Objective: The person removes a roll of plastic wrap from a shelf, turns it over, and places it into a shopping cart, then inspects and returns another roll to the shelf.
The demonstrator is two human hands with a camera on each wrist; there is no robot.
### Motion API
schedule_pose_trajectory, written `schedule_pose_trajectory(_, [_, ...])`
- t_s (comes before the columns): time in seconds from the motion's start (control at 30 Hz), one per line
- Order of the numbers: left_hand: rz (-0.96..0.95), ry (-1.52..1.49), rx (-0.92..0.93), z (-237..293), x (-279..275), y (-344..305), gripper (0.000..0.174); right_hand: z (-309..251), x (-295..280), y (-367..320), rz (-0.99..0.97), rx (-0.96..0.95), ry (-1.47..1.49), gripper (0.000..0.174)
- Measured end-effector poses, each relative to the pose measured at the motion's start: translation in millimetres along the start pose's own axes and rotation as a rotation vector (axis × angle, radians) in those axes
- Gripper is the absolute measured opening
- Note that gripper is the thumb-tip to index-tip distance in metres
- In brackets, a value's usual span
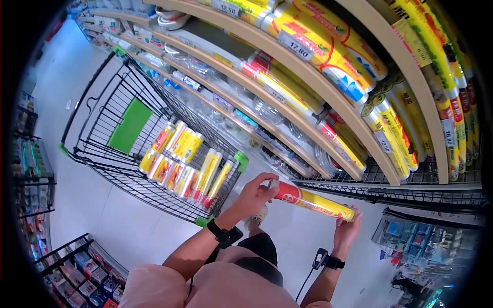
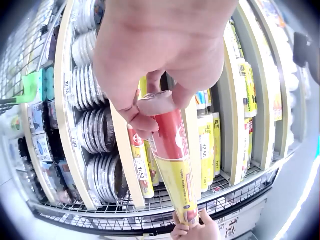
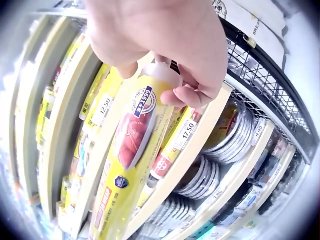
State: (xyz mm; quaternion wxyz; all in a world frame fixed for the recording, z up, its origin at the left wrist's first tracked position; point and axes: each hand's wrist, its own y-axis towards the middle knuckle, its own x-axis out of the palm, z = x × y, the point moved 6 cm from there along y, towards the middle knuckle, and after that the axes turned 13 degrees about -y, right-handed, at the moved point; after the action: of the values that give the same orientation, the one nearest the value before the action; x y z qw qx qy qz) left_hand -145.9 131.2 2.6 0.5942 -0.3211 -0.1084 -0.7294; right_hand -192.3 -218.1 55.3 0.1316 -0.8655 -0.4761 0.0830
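A long roll of cling film [image 1: 314,201], yellow with a red band, is held between both hands in front of the shelves. My left hand [image 1: 255,196] grips its red end, fingers and thumb around the whitish tip [image 2: 156,102]. At the yellow end, my right hand [image 1: 348,228] pinches the roll's tip. Close up in the right wrist view, the yellow wrapper [image 3: 135,145] bears a blue round logo and a picture of red food. Several similar yellow and red rolls [image 1: 177,164] lie in the shopping cart [image 1: 108,169] to the left.
Curved-looking shelves [image 1: 303,169] run along the right, stocked with yellow rolls [image 1: 328,46] and price tags. Stacked foil trays [image 2: 102,130] fill lower shelves. A green panel [image 1: 129,126] is on the cart. Racks of small goods [image 1: 77,280] stand at the lower left.
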Motion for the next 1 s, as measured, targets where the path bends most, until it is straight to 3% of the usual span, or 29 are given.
schedule_pose_trajectory(0.07, [-0.016, -0.048, 0.002, 20.0, 0.8, -14.1, 0.029, -10.3, 7.8, -14.3, -0.088, 0.040, 0.096, 0.036])
schedule_pose_trajectory(0.2, [-0.026, 0.015, 0.035, 63.2, -11.4, -34.9, 0.026, -40.6, 28.4, -45.4, -0.364, -0.049, -0.048, 0.036])
schedule_pose_trajectory(0.27, [0.004, 0.021, -0.035, 76.6, -16.0, -41.1, 0.033, -50.5, 40.4, -61.0, -0.485, -0.099, -0.137, 0.038])
schedule_pose_trajectory(0.37, [-0.002, 0.038, -0.083, 93.7, -13.2, -50.5, 0.041, -51.0, 36.0, -62.5, -0.403, -0.029, -0.194, 0.039])
schedule_pose_trajectory(0.47, [0.011, -0.002, -0.134, 98.4, -5.9, -59.9, 0.029, -48.9, 31.3, -66.7, -0.334, -0.014, -0.296, 0.031])
schedule_pose_trajectory(0.5, [-0.030, 0.027, -0.108, 88.0, -11.2, -54.8, 0.038, -43.0, 26.4, -67.5, -0.346, -0.009, -0.303, 0.031])
schedule_pose_trajectory(0.57, [-0.056, 0.076, -0.159, 76.9, -21.6, -55.2, 0.038, -39.3, 22.0, -75.6, -0.308, 0.027, -0.341, 0.037])
schedule_pose_trajectory(0.7, [0.023, 0.131, -0.225, 78.1, -16.9, -63.4, 0.041, -32.5, 23.0, -91.6, -0.341, 0.039, -0.270, 0.042])
schedule_pose_trajectory(1.0, [0.035, 0.038, -0.253, 72.3, -21.7, -56.0, 0.045, -45.1, 32.1, -102.4, -0.333, -0.051, -0.031, 0.027])
